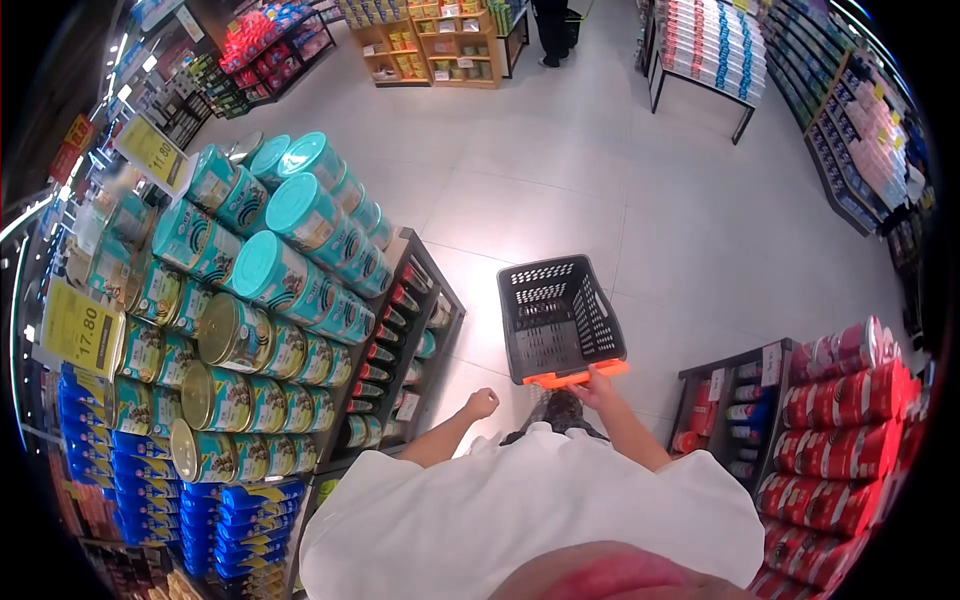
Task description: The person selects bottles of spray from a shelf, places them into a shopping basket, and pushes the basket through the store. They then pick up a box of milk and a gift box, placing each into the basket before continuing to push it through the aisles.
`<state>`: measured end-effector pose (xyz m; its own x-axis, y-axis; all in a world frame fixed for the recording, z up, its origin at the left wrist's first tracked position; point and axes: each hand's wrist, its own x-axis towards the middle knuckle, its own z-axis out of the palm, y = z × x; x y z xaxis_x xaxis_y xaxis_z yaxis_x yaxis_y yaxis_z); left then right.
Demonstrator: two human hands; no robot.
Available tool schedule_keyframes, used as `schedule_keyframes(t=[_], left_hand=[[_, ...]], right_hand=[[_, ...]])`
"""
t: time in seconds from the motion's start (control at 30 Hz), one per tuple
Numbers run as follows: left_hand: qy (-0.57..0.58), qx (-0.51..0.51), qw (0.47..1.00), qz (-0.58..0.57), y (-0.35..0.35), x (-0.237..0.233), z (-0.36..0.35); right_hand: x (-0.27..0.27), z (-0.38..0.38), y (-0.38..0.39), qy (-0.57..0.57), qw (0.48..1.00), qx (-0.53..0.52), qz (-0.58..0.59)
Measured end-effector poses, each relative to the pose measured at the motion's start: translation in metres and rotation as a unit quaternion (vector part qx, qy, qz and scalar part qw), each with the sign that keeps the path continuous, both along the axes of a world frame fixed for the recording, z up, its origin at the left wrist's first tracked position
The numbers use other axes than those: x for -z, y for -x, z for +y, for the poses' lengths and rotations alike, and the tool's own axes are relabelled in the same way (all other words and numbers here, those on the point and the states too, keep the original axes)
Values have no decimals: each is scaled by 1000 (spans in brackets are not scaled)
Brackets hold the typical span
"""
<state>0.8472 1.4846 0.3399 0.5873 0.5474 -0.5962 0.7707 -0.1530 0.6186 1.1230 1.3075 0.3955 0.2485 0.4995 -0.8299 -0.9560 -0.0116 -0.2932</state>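
My right hand (597, 388) is closed around the orange handle (577, 375) of a black plastic shopping basket (513, 340). The basket is in front of me, with slotted walls and floor; I make out no goods inside. My left hand (482, 402) hangs to the left of the basket, fingers curled into a loose fist, and nothing shows in it. Nearest to that hand is a dark shelf rack (440, 300) holding jars and cans. On the same side, teal-lidded tubs (270, 262) are stacked above gold-lidded cans (235, 335).
Yellow price signs (82, 328) stick out from the left stack. Blue packets (205, 525) sit below. At right are red cans (835, 450) on a display. Grey floor tiles (520, 150) stretch ahead to wooden shelves (455, 45), a table of packs (710, 50) and a person in dark clothes (552, 30).
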Motion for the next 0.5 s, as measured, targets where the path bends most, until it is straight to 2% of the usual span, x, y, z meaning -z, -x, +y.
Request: schedule_keyframes(t=[0.07,0.1,0.13,0.17,0.2,0.3,0.37,0.4,0.43,0.5], left_hand=[[86,-74,989,90,-6,-24,-2],[55,-63,991,101,0,-2,-3],[7,-57,994,98,7,4,-7],[14,-33,995,89,18,28,-6],[13,-70,995,76,28,62,-9],[-57,-205,970,115,-6,2,-2],[-60,-226,966,108,-17,0,12],[-54,-233,965,105,-23,2,22],[-51,-245,963,98,-36,8,37],[-32,-220,968,120,-65,-6,59]], right_hand=[[8,34,-18,-5,999,-20,35],[7,53,-27,-10,998,-29,53],[0,71,-36,-28,991,-123,48],[-19,87,-45,-48,975,-214,40],[-37,97,-53,-65,951,-301,34],[-87,147,-92,-113,833,-538,-65],[-60,183,-119,-102,847,-476,-214],[-63,197,-135,-103,764,-470,-429],[-66,214,-152,-100,635,-444,-624],[-71,233,-175,-92,373,-396,-834]])
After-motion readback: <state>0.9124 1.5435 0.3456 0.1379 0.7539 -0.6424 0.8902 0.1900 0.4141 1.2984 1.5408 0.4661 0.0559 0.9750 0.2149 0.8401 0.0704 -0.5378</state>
